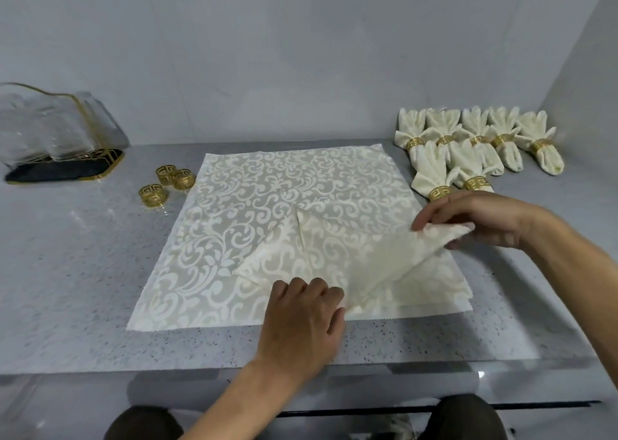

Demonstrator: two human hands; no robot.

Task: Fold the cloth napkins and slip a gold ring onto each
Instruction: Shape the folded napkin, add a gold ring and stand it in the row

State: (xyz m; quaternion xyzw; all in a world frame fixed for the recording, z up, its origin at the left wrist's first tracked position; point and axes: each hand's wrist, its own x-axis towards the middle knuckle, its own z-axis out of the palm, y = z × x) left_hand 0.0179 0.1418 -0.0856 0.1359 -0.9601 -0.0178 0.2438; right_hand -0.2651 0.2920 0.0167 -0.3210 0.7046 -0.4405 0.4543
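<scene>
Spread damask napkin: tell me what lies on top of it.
On the spread damask napkin lies a partly folded napkin; the left hand presses its near corner, the right hand pinches its lifted right corner. Whatever is beneath the fold is covered.

One flat napkin (267,205) lies spread on the counter (83,272). Three loose gold rings (166,184) sit left of it. Seven folded, ringed napkins (475,145) are grouped at the right: five in the back row, two in front. One clear, gold-trimmed holder (60,135) stands far left. Two hands (302,319) show.
</scene>
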